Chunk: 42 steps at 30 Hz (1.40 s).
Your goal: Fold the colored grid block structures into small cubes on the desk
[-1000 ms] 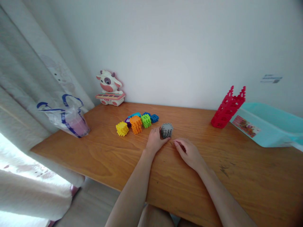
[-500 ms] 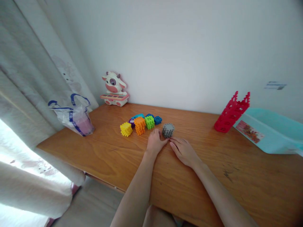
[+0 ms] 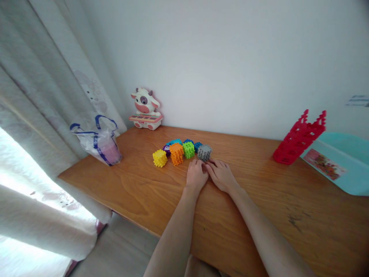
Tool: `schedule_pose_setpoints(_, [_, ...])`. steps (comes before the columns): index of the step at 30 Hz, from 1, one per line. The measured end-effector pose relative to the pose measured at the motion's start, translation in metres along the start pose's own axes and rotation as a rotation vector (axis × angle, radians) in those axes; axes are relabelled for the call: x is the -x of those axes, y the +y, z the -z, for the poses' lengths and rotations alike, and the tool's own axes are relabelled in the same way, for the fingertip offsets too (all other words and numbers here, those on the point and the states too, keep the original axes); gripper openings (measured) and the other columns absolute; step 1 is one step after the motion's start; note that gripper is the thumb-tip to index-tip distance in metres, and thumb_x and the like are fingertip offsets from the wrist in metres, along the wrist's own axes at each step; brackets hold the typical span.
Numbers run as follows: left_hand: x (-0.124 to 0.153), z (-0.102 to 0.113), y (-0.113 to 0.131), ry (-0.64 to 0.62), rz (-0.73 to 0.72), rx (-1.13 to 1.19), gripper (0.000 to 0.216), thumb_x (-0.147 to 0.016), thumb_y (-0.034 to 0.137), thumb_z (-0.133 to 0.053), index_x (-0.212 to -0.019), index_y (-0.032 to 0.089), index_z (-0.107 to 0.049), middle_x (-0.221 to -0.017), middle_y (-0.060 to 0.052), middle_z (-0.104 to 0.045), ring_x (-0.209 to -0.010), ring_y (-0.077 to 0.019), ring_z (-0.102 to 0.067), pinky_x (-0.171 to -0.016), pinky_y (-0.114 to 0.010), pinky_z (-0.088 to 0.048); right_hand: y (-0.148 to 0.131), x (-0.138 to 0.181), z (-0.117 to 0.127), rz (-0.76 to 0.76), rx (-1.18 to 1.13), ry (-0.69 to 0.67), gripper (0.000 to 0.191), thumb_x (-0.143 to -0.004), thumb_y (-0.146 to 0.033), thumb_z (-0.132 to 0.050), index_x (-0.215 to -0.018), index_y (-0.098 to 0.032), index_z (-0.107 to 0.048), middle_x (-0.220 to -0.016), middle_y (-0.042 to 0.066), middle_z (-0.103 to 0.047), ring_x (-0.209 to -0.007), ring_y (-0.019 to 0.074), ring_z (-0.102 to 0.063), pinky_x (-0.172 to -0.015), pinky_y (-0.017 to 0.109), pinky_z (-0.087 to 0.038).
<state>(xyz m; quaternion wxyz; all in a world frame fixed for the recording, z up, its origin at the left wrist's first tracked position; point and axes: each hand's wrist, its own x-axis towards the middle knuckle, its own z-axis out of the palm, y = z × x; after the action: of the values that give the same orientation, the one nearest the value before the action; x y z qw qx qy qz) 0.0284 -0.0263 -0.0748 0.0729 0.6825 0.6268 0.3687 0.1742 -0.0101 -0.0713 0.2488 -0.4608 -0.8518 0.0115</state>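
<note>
A grey stack of interlocking toothed pieces (image 3: 204, 152) stands on the wooden table, just beyond my fingertips. My left hand (image 3: 197, 174) rests in front of it, with its fingers bent and its thumb apart from them. Close beside it, my right hand (image 3: 222, 175) lies palm down, fingers stretched toward the stack's near side. The hands meet near the thumbs, and whether the fingertips touch the stack is hard to see. To its left are a green stack (image 3: 188, 150), an orange stack (image 3: 177, 154) and a yellow stack (image 3: 160, 158); blue and purple pieces are partly hidden behind.
At the back left, a cow-shaped toy keyboard (image 3: 146, 109) stands by the wall. A plastic bag with something pink inside (image 3: 108, 148) sits at the left edge. On the right, a red lattice tower (image 3: 298, 137) leans against a pale turquoise tub (image 3: 346, 161).
The grey stack has shifted back and left, closer to the other stacks. My hands have drawn together in front of it. The camera view has turned slightly left.
</note>
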Motion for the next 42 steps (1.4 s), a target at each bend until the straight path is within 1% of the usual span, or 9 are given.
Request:
schedule_pose_setpoints(8, [0.001, 0.003, 0.002, -0.048, -0.078, -0.056, 0.007, -0.087, 0.023, -0.057, -0.089, 0.018, -0.061, -0.096, -0.010, -0.064, -0.093, -0.0253, -0.058, -0.087, -0.039, -0.048, 0.004, 0.010, 0.010, -0.079, -0.041, 0.123, 0.036, -0.100, -0.037, -0.034, -0.114, -0.022, -0.064, -0.117, 0.012, -0.067, -0.111, 0.0268, -0.058, -0.098, 0.044, -0.042])
schedule_pose_setpoints(12, [0.002, 0.003, 0.007, -0.072, -0.115, -0.084, 0.003, -0.086, 0.021, -0.057, -0.087, 0.020, -0.059, -0.093, -0.007, -0.063, -0.091, -0.0228, -0.059, -0.084, -0.036, -0.048, 0.052, 0.033, 0.030, -0.437, 0.047, 0.514, 0.031, -0.091, -0.041, -0.048, -0.110, -0.018, -0.055, -0.106, 0.016, -0.061, -0.105, 0.0326, -0.055, -0.092, 0.049, -0.042])
schedule_pose_setpoints(17, [0.008, -0.005, 0.019, -0.115, -0.181, -0.012, 0.005, -0.087, 0.020, -0.053, -0.085, 0.021, -0.058, -0.092, -0.006, -0.062, -0.088, -0.0207, -0.060, -0.082, -0.033, -0.048, 0.131, 0.059, 0.061, -0.954, 0.135, 0.839, 0.062, -0.076, -0.051, -0.067, -0.116, -0.010, -0.045, -0.118, 0.025, -0.051, -0.117, 0.0404, -0.044, -0.100, 0.056, -0.036])
schedule_pose_setpoints(22, [0.010, -0.008, 0.024, -0.199, -0.244, 0.053, 0.005, -0.086, 0.021, -0.053, -0.087, 0.022, -0.058, -0.092, -0.005, -0.062, -0.090, -0.0199, -0.060, -0.083, -0.032, -0.049, 0.163, 0.051, 0.073, -1.179, 0.100, 0.700, 0.096, -0.065, -0.061, -0.075, -0.132, -0.004, -0.038, -0.130, 0.031, -0.049, -0.122, 0.0437, -0.047, -0.102, 0.055, -0.037])
schedule_pose_setpoints(25, [0.010, -0.007, 0.024, -0.216, -0.255, 0.081, 0.005, -0.086, 0.020, -0.054, -0.088, 0.022, -0.058, -0.093, -0.005, -0.063, -0.090, -0.0197, -0.061, -0.083, -0.033, -0.049, 0.170, 0.040, 0.077, -1.245, 0.097, 0.666, 0.104, -0.064, -0.062, -0.076, -0.137, 0.001, -0.036, -0.132, 0.037, -0.048, -0.123, 0.0482, -0.048, -0.100, 0.060, -0.037])
schedule_pose_setpoints(30, [0.007, -0.007, 0.022, -0.207, -0.263, 0.103, 0.006, -0.086, 0.019, -0.053, -0.088, 0.021, -0.058, -0.094, -0.005, -0.063, -0.091, -0.0196, -0.061, -0.083, -0.033, -0.049, 0.181, 0.036, 0.087, -1.247, 0.078, 0.547, 0.072, -0.070, -0.049, -0.074, -0.124, -0.005, -0.056, -0.124, 0.034, -0.058, -0.119, 0.0477, -0.053, -0.096, 0.062, -0.039])
schedule_pose_setpoints(34, [0.004, -0.007, 0.021, -0.181, -0.256, 0.151, 0.006, -0.087, 0.021, -0.052, -0.090, 0.020, -0.058, -0.094, -0.006, -0.062, -0.089, -0.0196, -0.060, -0.084, -0.034, -0.050, 0.175, 0.050, 0.091, -1.118, -0.018, 0.404, 0.054, -0.071, -0.054, -0.071, -0.107, -0.014, -0.067, -0.105, 0.022, -0.071, -0.101, 0.0407, -0.065, -0.088, 0.056, -0.047])
schedule_pose_setpoints(38, [0.008, -0.013, 0.029, -0.176, -0.246, 0.268, 0.012, -0.087, 0.026, -0.057, -0.098, 0.020, -0.058, -0.100, -0.008, -0.064, -0.095, -0.0216, -0.061, -0.088, -0.038, -0.050, 0.148, 0.075, 0.092, -0.885, -0.189, 0.275, 0.047, -0.071, -0.059, -0.071, -0.101, -0.023, -0.069, -0.097, 0.009, -0.075, -0.086, 0.0276, -0.071, -0.078, 0.039, -0.053])
schedule_pose_setpoints(42, [0.021, -0.030, 0.051, -0.218, -0.065, 0.526, 0.035, -0.088, 0.041, -0.061, -0.114, 0.018, -0.055, -0.110, -0.011, -0.066, -0.095, -0.0216, -0.064, -0.088, -0.039, -0.053, 0.107, 0.088, 0.087, -0.801, -0.350, 0.288, 0.046, -0.070, -0.061, -0.073, -0.094, -0.023, -0.069, -0.093, 0.011, -0.076, -0.082, 0.0302, -0.071, -0.077, 0.045, -0.054])
